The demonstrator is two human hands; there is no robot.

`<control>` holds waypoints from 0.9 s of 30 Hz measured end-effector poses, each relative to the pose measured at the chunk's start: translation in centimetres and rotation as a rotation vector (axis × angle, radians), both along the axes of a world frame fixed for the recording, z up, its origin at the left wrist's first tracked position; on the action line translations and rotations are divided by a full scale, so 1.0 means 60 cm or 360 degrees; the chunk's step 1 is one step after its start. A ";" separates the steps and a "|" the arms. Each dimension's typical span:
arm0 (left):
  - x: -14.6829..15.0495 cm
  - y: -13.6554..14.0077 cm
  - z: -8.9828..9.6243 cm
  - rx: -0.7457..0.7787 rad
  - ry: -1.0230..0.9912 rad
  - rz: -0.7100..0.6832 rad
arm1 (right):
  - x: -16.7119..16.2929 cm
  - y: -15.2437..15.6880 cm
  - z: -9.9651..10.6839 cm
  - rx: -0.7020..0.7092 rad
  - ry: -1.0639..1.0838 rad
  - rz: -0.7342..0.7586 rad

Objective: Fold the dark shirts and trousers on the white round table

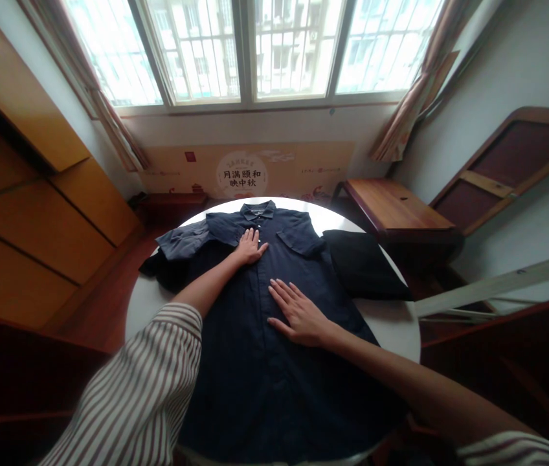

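Note:
A dark navy button-up shirt (235,388) lies spread front side up, its collar pointing toward the window. My left hand (250,247) rests flat on the upper chest beside the button placket, fingers stretched out. Lower down and to the right, my right hand (298,314) lies flat on the shirt front with its fingers extended. Neither hand holds anything. The shirt's right-side short sleeve is laid inward over the chest. Beneath the shirt is a round white table (395,330).
A folded black garment (364,265) lies on the table to the right. Grey-blue cloth (182,241) and black cloth (162,268) sit at the left. A wooden side table (398,202) stands beyond, with a wooden folding chair (498,184) against the right wall.

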State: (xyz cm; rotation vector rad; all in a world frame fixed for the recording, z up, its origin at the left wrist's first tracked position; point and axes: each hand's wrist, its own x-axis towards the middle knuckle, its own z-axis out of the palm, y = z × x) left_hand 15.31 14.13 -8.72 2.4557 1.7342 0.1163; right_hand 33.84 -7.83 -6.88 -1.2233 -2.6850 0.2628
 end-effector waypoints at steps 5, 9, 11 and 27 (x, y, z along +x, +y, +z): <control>0.006 -0.021 0.017 0.0049 0.0073 0.0023 | 0.029 -0.093 0.017 -0.0102 0.0024 0.0147; 0.026 -0.056 0.044 0.0086 0.0109 0.0077 | 0.043 -0.141 0.026 -0.0168 0.0033 0.0191; 0.030 -0.086 0.064 0.0092 0.0128 0.0078 | 0.045 -0.151 0.028 -0.0172 0.0061 0.0192; -0.320 -0.393 0.088 -0.0195 -0.0459 0.0513 | -0.155 0.129 0.163 0.0046 0.0423 -0.0239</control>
